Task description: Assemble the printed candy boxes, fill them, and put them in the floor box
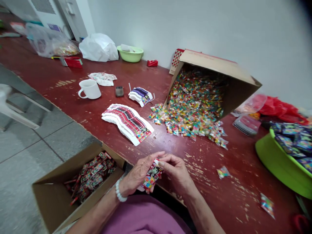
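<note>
- Red printed packet (152, 174), head view: between both hands, long axis slanting from near-left to far-right.
- Left hand (140, 172): grip wrapped round the packet's body.
- Right hand (176, 169): grip pinched on its far end.
- Sleeve stack (126, 122) beyond the grip, on the worktop (195, 161); carton (40, 198) leftward.

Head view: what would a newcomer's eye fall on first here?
Probably the cardboard carton tipped on its side near the wall, its clear packets of multicoloured pieces spilling onto the red table. Next, the bright green container of dark packets at the right edge. Then, low in the middle, the left hand and right hand together on a small red printed packet.
</note>
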The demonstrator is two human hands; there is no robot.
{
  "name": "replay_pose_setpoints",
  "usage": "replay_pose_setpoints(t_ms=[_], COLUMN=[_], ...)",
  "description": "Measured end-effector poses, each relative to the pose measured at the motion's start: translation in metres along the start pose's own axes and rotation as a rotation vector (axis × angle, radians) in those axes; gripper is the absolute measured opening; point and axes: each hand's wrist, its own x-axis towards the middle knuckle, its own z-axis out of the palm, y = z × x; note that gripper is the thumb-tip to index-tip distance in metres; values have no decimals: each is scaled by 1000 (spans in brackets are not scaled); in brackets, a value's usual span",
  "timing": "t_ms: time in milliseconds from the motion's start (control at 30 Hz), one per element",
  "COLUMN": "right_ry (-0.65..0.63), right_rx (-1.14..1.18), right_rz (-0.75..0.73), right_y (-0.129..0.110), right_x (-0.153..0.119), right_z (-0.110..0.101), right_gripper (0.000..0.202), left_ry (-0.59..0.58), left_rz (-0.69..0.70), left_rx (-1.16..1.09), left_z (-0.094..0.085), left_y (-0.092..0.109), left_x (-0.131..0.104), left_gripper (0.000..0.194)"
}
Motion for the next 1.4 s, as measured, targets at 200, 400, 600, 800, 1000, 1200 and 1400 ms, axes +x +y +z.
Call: replay_pose_setpoints(t_ms=[200,400,600,800,1000,1200,1400], right_ry=[41,38,19,346,305,162,171], right_rx=[-395,-730,-909,-1233,-1483,-1608,-1622], right_rz=[-223,-463,-302,-294,-108,38,78], right_y=[-6,-1,-3,-23,-31,-41,-48], right_x=[-4,-7,31,119,140,127,106], right_z=[3,13,-16,-83,-97,-96,-93], right_gripper=[15,11,19,39,51,28,21], left_ry=[67,108,159,91,7,15,-191], left_rz=[-13,41,2,-82,-142,-254,-389], left_rx=[58,77,-79,-294,-185,250,564], left_z=[-4,-4,-4,-7,-39,-96,-114], left_y=[2,-7,-12,-12,-34,-24,-17], left_x=[-2,2,8,-17,-50,-71,-74], left_gripper=[67,64,62,52,40,56,35])
